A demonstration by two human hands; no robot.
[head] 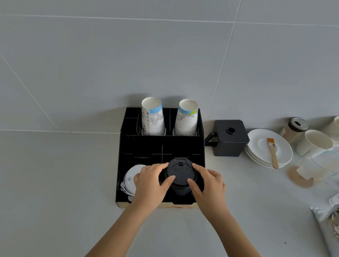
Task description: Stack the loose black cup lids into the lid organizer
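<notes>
A black lid organizer (pixel 158 146) stands on the grey counter against the wall. A stack of black cup lids (pixel 178 171) sits in its front right compartment, top lid facing up. My left hand (pixel 152 181) grips the stack's left side, thumb on the front and fingers on the rim. My right hand (pixel 208 184) grips its right side the same way. White lids (pixel 131 176) fill the front left compartment, partly hidden by my left hand. Two stacks of printed paper cups (pixel 153 116) stand upside down in the back compartments.
Right of the organizer is a black square container with a handle (pixel 229 137), then stacked white plates (pixel 269 149) with a brush (pixel 272 151) on top. A glass bowl (pixel 317 167), white cups (pixel 314 141), a shaker jar (pixel 295 129) and a foil bag (pixel 338 229) crowd the far right.
</notes>
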